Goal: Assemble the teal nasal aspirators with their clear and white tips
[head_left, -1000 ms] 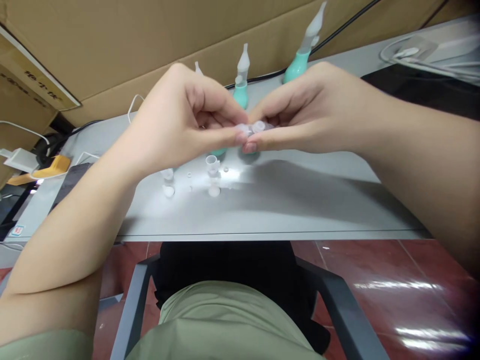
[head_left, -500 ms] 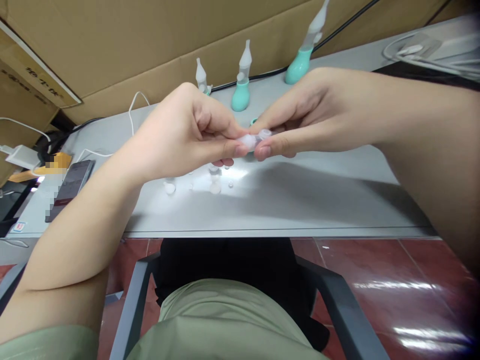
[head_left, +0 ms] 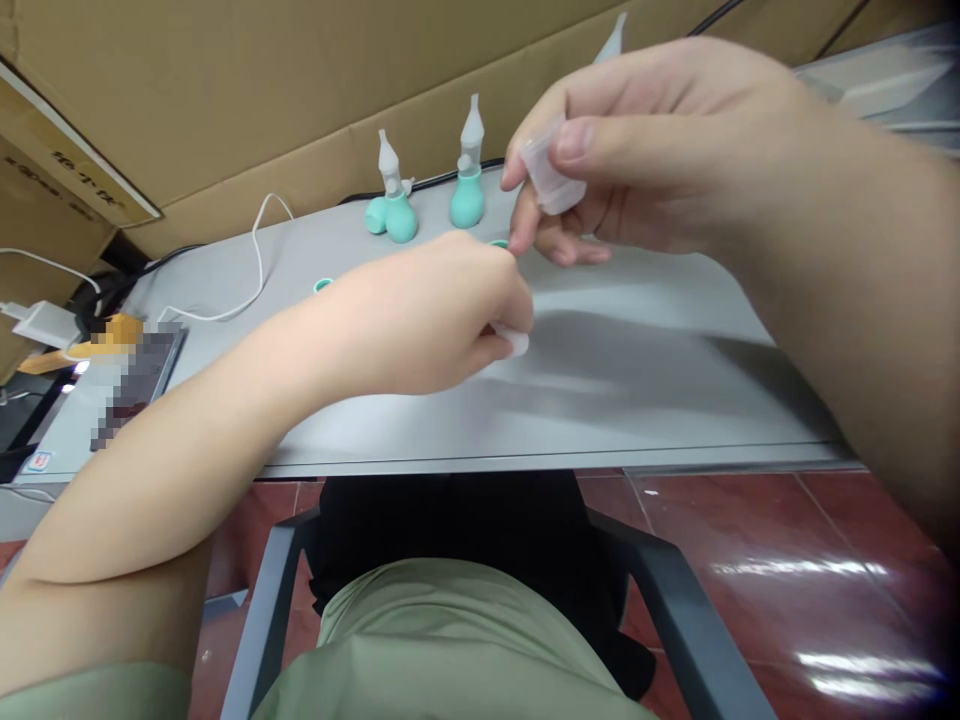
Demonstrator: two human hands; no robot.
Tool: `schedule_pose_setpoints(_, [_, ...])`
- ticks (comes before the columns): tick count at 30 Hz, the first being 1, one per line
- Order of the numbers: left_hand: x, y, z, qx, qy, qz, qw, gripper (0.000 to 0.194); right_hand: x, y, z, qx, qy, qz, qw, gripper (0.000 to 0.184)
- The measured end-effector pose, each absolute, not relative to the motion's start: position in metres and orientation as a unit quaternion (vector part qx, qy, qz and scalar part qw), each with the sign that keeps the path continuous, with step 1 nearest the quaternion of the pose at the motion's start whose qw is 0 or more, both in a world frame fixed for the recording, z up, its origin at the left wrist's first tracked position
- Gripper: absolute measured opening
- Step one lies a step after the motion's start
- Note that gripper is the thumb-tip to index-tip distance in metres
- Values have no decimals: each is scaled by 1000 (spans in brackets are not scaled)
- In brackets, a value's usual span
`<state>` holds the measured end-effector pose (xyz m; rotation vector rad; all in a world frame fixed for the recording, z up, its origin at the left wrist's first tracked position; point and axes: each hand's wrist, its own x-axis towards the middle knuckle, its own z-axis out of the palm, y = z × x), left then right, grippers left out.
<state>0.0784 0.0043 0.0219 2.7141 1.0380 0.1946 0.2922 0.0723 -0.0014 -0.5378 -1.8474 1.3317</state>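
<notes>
My right hand (head_left: 660, 140) is raised above the grey table (head_left: 637, 390) and pinches a small clear plastic cup (head_left: 553, 178) between thumb and forefinger. My left hand (head_left: 435, 315) hovers low over the table, fingers curled around a small white plastic piece (head_left: 516, 343) that shows at its fingertips. The small loose clear parts seen earlier on the table are hidden under my left hand.
Teal bulbs with clear nozzles stand at the back: one lying pair (head_left: 391, 210), one upright (head_left: 468, 190), a third nozzle tip (head_left: 613, 40) behind my right hand. A small teal ring (head_left: 323, 286), a white cable (head_left: 247, 270), a phone (head_left: 139, 385) and a charger (head_left: 45, 322) lie left. Cardboard (head_left: 262, 90) backs the table.
My hands have come apart. The right hand rose up and right with the clear cup; the left dropped toward the table with the white piece.
</notes>
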Motion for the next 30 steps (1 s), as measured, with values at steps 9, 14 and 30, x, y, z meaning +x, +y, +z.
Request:
schedule_pose_setpoints(9, [114,2,3,926,362,-108,4,23,290,78,-7,-183,-762,506,360,55])
schedule_pose_setpoints(14, [96,-5,10,930,365,-21,31,13,290,78,-11,-177,-767,491,373,27])
schedule_pose_setpoints(30, [20,29,-21,784,309,443,307,36,262,61,-30,-169,-759,408,478,39])
